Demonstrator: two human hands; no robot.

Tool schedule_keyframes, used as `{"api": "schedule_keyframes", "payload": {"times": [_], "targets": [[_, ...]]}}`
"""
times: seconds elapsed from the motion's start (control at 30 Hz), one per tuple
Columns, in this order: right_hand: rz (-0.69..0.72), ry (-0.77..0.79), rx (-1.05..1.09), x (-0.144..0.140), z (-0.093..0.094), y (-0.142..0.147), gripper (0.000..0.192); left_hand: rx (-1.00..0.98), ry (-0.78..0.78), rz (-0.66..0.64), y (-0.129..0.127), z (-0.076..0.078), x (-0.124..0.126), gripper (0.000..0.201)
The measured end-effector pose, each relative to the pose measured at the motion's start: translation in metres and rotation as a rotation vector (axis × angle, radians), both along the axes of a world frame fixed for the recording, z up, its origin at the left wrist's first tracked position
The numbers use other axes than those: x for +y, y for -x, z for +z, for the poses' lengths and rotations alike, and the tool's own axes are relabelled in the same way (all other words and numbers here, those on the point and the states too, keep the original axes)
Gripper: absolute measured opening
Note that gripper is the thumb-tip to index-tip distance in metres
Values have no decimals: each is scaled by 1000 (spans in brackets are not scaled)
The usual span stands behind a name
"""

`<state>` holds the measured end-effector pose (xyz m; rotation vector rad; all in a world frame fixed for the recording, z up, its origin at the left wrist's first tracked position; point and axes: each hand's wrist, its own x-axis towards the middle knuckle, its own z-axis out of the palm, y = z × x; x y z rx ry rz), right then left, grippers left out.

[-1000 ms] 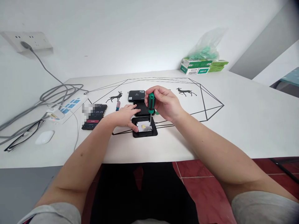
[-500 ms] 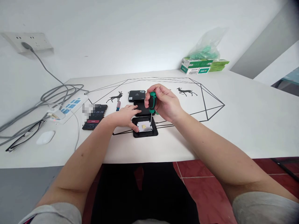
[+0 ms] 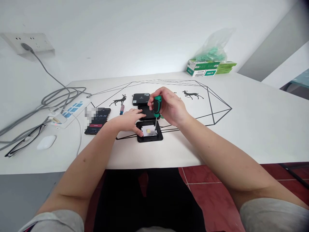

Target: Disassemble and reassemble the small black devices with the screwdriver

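Little moved — right hand (image 3: 172, 108) still grips screwdriver (image 3: 157, 106) over open box (image 3: 149, 132)

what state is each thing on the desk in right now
green screwdriver: upright, gripped by the right hand, tip down in the open black box
open black box: lid off, white board inside showing, steadied by the left hand
phone: screen lit, timer showing
power strip: red light on
small screwdriver: lying flat, untouched
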<state>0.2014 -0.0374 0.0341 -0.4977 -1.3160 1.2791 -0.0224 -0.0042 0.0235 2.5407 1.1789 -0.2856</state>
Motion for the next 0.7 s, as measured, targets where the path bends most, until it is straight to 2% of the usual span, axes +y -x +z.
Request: {"api": "schedule_keyframes", "payload": {"times": [0.13,0.37,0.57,0.7], "targets": [[-73,-57,-48,2,-2,-1,48,5,-8,0,0,-1,0,118],[-34,19,30,-3,-1,0,35,13,0,9,0,0,-1,123],[-175,-55,-28,4,-7,3,46,21,-19,-2,0,0,-1,121],[-210,-41,-36,4,-8,2,32,20,-7,4,1,0,-1,119]]}}
